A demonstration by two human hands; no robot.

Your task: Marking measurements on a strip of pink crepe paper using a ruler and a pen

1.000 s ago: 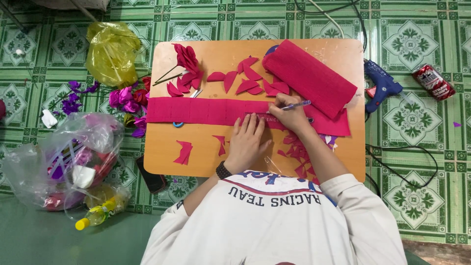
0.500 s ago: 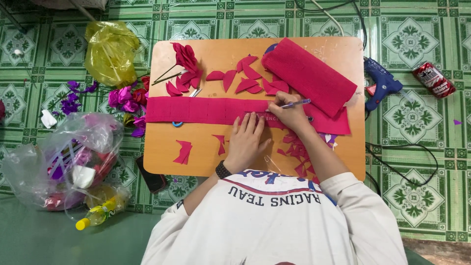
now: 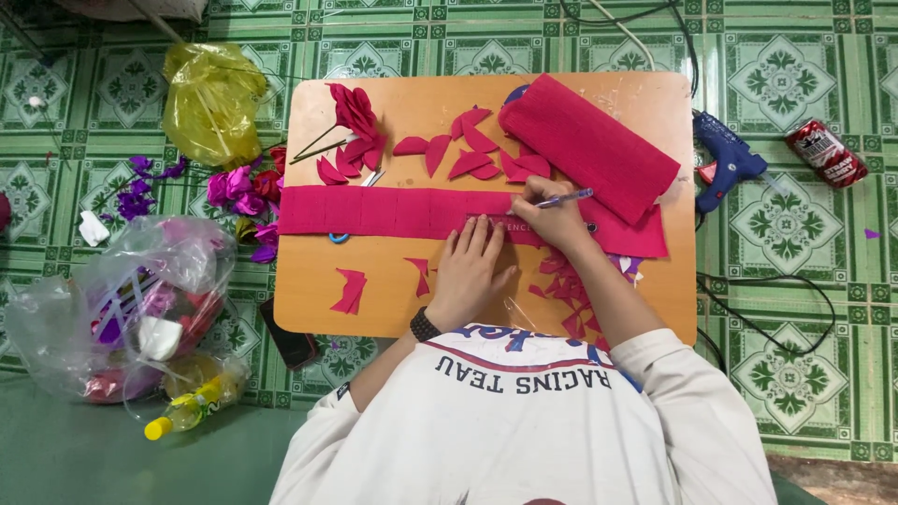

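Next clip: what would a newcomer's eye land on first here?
The long pink paper strip across the orange board, where the left hand presses a clear ruler flat and the right hand holds a blue pen to it. Above lie cut pink petals and a folded pink sheet; a blue glue gun rests on the green tiled floor to the right.

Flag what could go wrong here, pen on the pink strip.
1. The ruler is held down only by the left hand near one end; it could pivot and skew the line drawn by the pen in the right hand.
2. The long pink strip lies loose on the board; pen pressure may drag or wrinkle it.
3. Cut petals lie just beyond the strip, so a sleeve could scatter them.
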